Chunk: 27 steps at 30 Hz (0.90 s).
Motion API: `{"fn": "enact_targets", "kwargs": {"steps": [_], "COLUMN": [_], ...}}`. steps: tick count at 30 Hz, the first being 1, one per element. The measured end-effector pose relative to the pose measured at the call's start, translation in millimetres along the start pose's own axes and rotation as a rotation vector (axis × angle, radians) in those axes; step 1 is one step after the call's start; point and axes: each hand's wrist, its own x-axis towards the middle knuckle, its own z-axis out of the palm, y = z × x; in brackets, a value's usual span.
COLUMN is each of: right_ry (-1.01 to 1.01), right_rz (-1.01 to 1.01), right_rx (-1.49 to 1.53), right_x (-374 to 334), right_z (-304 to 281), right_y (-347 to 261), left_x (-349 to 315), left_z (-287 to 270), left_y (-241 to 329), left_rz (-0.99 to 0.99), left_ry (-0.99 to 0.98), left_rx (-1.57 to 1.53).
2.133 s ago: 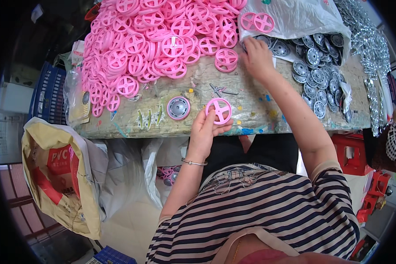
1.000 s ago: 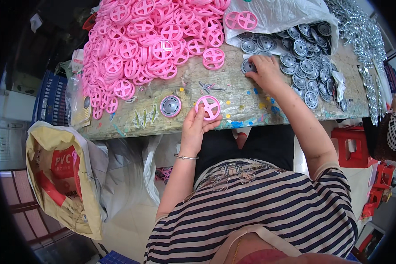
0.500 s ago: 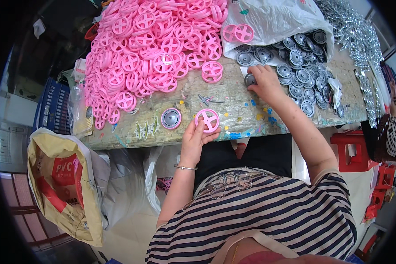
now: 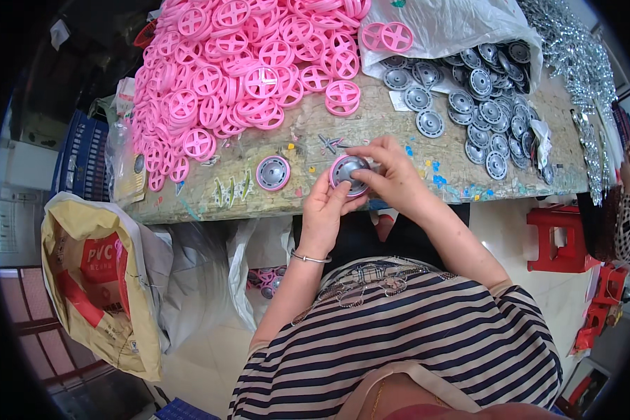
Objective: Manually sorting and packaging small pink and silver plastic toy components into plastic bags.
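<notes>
Near the table's front edge, my left hand (image 4: pixel 322 212) is closed on a pink wheel (image 4: pixel 333 183), fingers under it and thumb at its rim. My right hand (image 4: pixel 397 183) has its thumb and fingers on a grey disc (image 4: pixel 344 169), which lies over the wheel's face with a pink rim showing around it. Left of my hands, a grey disc with a pink rim (image 4: pixel 273 172) lies flat on the table. Several loose grey discs (image 4: pixel 430 123) lie beyond my right hand. Small grey and pink pieces (image 4: pixel 331 143) sit just past my fingers.
A tall heap of pink wheels (image 4: pixel 224 84) covers the back left. Grey discs (image 4: pixel 497 112) spill from a white sack (image 4: pixel 462 24) at back right, beside silver tinsel (image 4: pixel 574 63). An open paper sack (image 4: pixel 94 210) stands left, a red stool (image 4: pixel 558 241) right. Another person's arm (image 4: pixel 628 178) shows far right.
My right hand has come left and nearer from the grey discs, bringing one onto the pink wheel in my left hand. The view has shifted slightly.
</notes>
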Motion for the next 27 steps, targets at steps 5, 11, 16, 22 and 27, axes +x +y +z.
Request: {"fn": "enact_targets", "kwargs": {"steps": [5,11,16,22,27], "right_ry": [-0.172,-0.193,-0.187,-0.046,0.097], "right_rz": [0.461,0.412,0.407,0.428,-0.012], "right_rx": [0.624,0.424,0.481,0.338,-0.163], "right_x": [-3.4,-15.3,-14.4,-3.8,44.0], "right_z": [-3.4,0.9,0.7,-16.5,-22.5], "right_y": [-8.3,-9.6,-20.8,11.4,38.9], "left_x": [-4.6,-10.0,-14.3,-2.0,12.6], "left_z": [-4.6,-10.4,-8.7,-64.2,-146.0], "left_y": [2.0,-5.8,3.2,39.2,57.0], "left_rz": [0.030,0.056,0.076,0.355,0.429], "left_ry": [-0.083,-0.087,-0.014,0.524,0.668], "left_rx": [0.048,0.089,0.163,0.428,0.846]}}
